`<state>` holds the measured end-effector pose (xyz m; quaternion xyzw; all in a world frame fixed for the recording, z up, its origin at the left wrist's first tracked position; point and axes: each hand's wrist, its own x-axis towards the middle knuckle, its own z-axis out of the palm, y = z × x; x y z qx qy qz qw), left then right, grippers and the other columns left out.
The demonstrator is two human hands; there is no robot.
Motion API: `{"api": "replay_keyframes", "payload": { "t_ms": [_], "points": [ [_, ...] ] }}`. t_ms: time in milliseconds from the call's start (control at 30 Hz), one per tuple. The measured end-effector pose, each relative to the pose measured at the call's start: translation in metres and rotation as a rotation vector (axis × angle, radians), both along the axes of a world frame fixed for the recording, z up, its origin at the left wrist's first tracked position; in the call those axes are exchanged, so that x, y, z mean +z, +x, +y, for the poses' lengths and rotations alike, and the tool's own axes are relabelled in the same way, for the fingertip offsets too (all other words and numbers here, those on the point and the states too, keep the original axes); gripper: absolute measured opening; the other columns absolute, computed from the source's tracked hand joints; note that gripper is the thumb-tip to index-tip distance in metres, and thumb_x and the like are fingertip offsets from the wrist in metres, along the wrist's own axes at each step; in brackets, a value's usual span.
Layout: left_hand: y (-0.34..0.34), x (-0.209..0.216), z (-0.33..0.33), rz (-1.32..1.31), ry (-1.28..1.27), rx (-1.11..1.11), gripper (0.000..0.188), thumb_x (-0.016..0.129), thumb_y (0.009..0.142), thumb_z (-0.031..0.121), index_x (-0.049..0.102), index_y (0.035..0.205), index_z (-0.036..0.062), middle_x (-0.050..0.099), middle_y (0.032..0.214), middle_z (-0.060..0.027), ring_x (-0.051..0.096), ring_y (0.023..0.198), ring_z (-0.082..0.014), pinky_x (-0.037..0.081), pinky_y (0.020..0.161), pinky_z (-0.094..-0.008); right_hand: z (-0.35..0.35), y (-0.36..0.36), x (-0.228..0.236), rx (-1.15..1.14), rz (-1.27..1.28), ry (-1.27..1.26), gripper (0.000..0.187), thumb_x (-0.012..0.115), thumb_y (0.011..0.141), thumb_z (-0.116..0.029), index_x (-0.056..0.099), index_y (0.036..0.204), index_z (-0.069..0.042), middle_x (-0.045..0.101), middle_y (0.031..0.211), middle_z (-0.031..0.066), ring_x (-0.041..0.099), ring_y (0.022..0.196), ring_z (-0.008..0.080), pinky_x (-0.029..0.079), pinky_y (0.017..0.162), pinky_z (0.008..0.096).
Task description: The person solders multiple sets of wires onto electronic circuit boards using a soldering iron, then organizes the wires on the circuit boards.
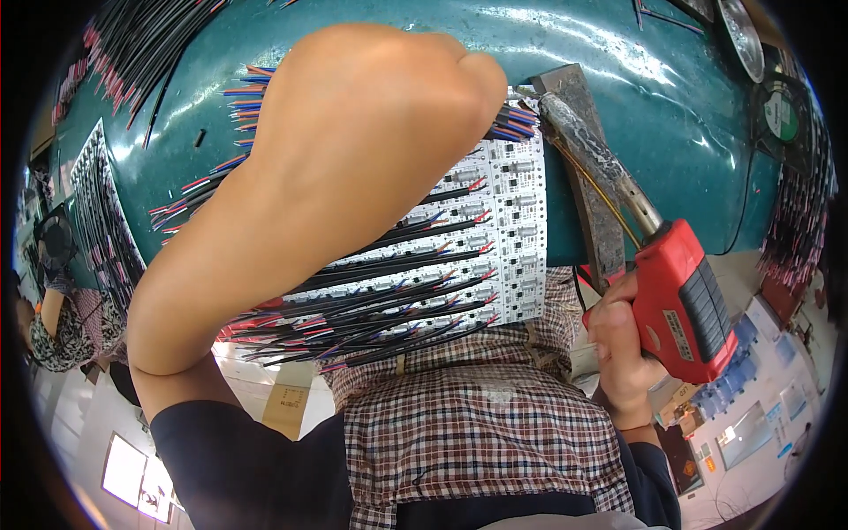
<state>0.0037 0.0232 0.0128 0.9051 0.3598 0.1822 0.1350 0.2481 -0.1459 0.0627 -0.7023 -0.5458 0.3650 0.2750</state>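
My left forearm reaches across the work, and my left hand (464,84) is closed around a bundle of wires (515,125). Their blue and orange ends stick out past it, over the top of a white circuit board panel (523,212). My fingertips are hidden behind the hand. My right hand (625,349) grips a red soldering gun (685,305) by its handle. The gun's scorched metal barrel, with a thin brass tube beside it, points up-left, its front end close to the wire ends. Rows of black cables (397,276) lie across the panel, with red ends at its right side.
A dark bar (587,199) lies beside the panel on the green table (671,115). More cable bundles (150,44) lie at the far left, and another wired panel (99,199) at the left edge. A small fan (782,119) stands at right. Another person (75,322) sits at left.
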Motion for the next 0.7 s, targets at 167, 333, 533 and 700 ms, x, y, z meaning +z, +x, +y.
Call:
{"api": "replay_keyframes", "payload": {
  "t_ms": [167,333,533,700],
  "points": [
    [-0.001,-0.009,0.004,-0.076,-0.054,-0.029,0.021,0.078,0.077,0.010,0.065,0.092,0.0039,0.064,0.079,-0.0131,0.064,0.072,-0.0337,0.050,0.064,-0.0398,-0.005,0.007,-0.004,-0.031,0.064,0.032,0.017,0.061,0.094,-0.012,0.055,0.096,0.004,0.050,0.062,0.0033,0.039,0.045,0.0070,0.034,0.045,0.0226],
    [-0.021,0.001,0.012,-0.541,-0.299,0.461,0.017,0.063,0.099,0.017,0.072,0.110,0.0076,0.068,0.077,-0.0030,0.061,0.064,-0.0093,0.048,0.059,-0.0232,-0.002,0.006,-0.002,-0.080,0.203,0.038,0.018,0.061,0.094,-0.012,0.055,0.099,0.004,0.051,0.068,0.0049,0.039,0.045,0.0071,0.036,0.045,0.0238],
    [-0.065,0.004,0.042,-1.059,0.012,0.271,0.017,0.051,0.101,0.009,0.062,0.101,-0.0040,0.050,0.070,-0.0045,0.047,0.061,-0.0141,0.036,0.056,-0.0256,-0.004,0.011,-0.002,-0.047,0.270,0.070,0.018,0.059,0.094,-0.010,0.052,0.104,0.003,0.054,0.083,0.0075,0.039,0.045,0.0069,0.036,0.044,0.0244],
    [-0.043,-0.038,0.039,-1.089,-0.116,0.595,0.020,0.059,0.103,0.019,0.062,0.101,-0.0010,0.054,0.075,-0.0010,0.048,0.063,-0.0092,0.040,0.057,-0.0234,-0.003,0.008,-0.004,-0.094,0.331,0.088,0.019,0.059,0.095,-0.011,0.052,0.106,0.003,0.054,0.085,0.0073,0.039,0.045,0.0063,0.037,0.044,0.0242]
  ]
}}
